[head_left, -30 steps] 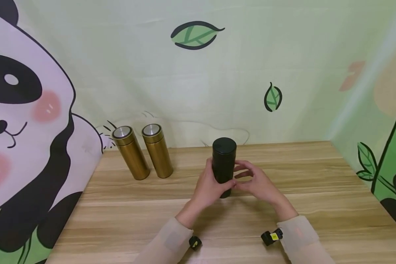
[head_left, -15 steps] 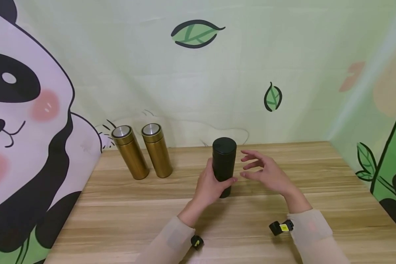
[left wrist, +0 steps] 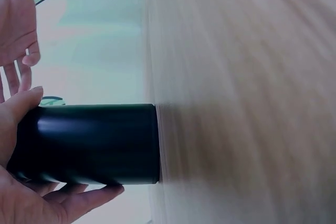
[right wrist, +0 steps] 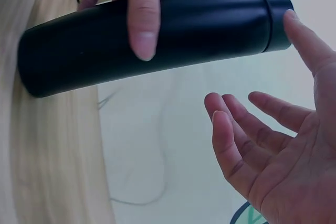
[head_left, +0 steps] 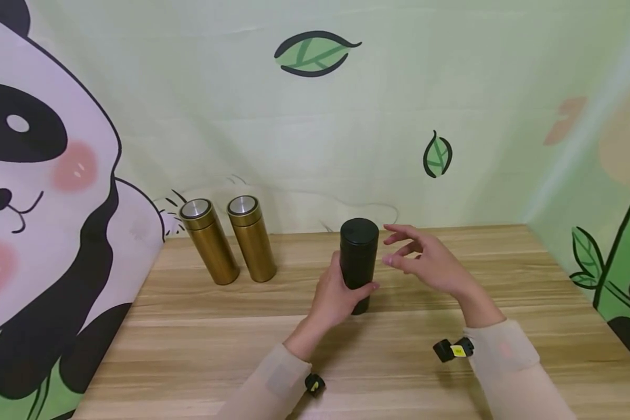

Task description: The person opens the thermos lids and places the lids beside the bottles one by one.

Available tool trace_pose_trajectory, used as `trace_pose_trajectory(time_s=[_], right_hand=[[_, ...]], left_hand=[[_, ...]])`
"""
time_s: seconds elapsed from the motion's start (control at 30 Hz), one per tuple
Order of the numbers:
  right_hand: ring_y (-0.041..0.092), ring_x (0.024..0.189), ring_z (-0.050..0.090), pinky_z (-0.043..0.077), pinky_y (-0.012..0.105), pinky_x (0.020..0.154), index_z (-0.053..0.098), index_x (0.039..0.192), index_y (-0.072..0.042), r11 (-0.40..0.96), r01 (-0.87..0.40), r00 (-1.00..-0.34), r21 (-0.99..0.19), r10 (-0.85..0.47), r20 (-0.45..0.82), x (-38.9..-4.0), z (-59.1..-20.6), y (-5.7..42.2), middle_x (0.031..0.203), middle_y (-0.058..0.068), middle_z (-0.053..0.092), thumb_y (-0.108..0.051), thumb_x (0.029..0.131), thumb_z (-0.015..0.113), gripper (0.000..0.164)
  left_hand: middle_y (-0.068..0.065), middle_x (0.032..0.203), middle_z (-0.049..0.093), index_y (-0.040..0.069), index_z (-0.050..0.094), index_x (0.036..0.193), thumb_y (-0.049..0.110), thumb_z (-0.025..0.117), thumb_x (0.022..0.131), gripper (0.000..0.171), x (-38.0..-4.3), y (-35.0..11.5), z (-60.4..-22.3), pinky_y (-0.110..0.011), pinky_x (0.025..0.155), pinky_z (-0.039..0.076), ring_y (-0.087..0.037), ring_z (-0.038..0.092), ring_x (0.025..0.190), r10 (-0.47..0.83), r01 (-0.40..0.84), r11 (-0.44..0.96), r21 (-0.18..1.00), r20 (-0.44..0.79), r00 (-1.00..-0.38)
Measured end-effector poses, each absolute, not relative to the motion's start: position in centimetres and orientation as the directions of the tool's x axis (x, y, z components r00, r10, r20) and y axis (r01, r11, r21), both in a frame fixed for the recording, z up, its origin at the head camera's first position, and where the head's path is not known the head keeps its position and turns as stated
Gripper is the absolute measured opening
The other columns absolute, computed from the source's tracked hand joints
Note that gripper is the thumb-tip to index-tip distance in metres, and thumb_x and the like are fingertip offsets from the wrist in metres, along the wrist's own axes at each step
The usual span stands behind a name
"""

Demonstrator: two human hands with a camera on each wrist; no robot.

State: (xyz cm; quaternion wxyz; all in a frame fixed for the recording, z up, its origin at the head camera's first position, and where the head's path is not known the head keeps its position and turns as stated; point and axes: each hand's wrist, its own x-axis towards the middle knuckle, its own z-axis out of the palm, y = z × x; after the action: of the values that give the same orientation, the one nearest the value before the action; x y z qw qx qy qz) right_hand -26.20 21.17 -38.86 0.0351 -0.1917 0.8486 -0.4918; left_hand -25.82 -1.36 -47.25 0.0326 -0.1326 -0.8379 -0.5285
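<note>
A black thermos flask (head_left: 358,251) stands on the wooden table, its cap (right wrist: 278,19) in place with a thin seam below it. My left hand (head_left: 331,294) grips the flask around its middle from the left, thumb (right wrist: 143,24) across the near side. In the left wrist view the base of the flask (left wrist: 100,142) is right at the tabletop. Just right of the flask's upper part, my right hand (head_left: 430,262) is raised with loosely bent fingers and holds nothing. Its thumb (right wrist: 310,40) overlaps the cap in the right wrist view.
Two gold thermos flasks with silver-topped lids, an outer one (head_left: 212,251) and an inner one (head_left: 254,248), stand side by side at the back left of the table (head_left: 189,350). Behind the table hangs a pale green backdrop (head_left: 215,87) printed with a panda and leaves.
My right hand has come away from the flask's side, moving right and then up towards the cap's height. My left hand keeps its grip, and the flask stays where it was.
</note>
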Motion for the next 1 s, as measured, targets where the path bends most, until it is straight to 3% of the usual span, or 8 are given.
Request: trace_pose_trajectory(time_s=[0.53, 1.0], right_hand=[[0.025, 0.095, 0.066, 0.054, 0.038, 0.074, 0.047, 0.154, -0.024, 0.572, -0.358, -0.900, -0.738, -0.421, 0.110, -27.1, -34.1, 19.4, 0.138, 0.010, 0.062, -0.042, 0.092, 0.078, 0.072], [0.020, 0.081, 0.065, 0.053, 0.037, 0.072, 0.050, 0.151, -0.015, 0.604, -0.420, -0.863, -0.677, -0.497, 0.092, -27.6, -32.9, 17.3, 0.140, 0.013, 0.059, -0.045, 0.088, 0.081, 0.076]], left_hand=[[-0.011, 0.138, 0.063, 0.013, 0.040, 0.145, 0.035, 0.084, 0.088, 0.076, -25.6, -1.5, -47.1, -0.054, 0.107, 0.049, -0.028, 0.064, 0.124, 0.219, 0.284, 0.399, 0.872, 0.210, -0.953], [-0.010, 0.136, 0.064, 0.013, 0.040, 0.143, 0.033, 0.084, 0.088, 0.073, -25.9, -1.6, -47.4, -0.050, 0.105, 0.051, -0.027, 0.065, 0.122, 0.220, 0.282, 0.405, 0.870, 0.207, -0.953]])
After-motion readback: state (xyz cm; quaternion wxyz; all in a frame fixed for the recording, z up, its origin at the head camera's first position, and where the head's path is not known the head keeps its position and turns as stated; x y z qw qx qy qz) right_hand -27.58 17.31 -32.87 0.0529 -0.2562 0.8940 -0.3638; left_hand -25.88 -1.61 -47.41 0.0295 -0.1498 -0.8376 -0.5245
